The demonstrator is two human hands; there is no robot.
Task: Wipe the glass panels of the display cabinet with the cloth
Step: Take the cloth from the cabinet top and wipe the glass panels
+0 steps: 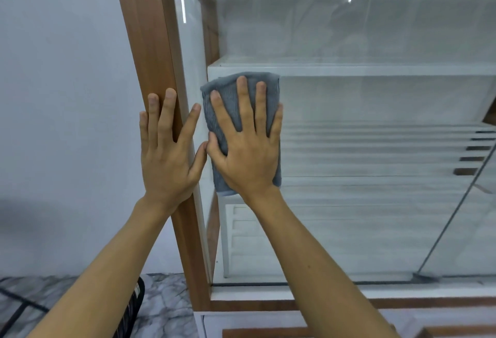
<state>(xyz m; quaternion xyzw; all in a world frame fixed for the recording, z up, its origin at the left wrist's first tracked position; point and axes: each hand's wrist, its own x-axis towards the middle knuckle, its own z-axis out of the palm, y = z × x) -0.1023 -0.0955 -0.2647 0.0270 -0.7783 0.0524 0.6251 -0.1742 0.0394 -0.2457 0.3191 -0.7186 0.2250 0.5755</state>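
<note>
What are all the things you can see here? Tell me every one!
cloth: one, grey, folded, pressed flat on the glass under the right hand
glass panel: one big front pane, clear, with a narrower side pane to its left
wooden frame: one post, brown, at the cabinet's left corner
shelf: one, white, inside the cabinet behind the glass
wall: one, pale grey, left of the cabinet
floor: marbled grey and white, bottom left
left hand: one, flat on the wooden frame
right hand: one, fingers spread over the cloth
</note>
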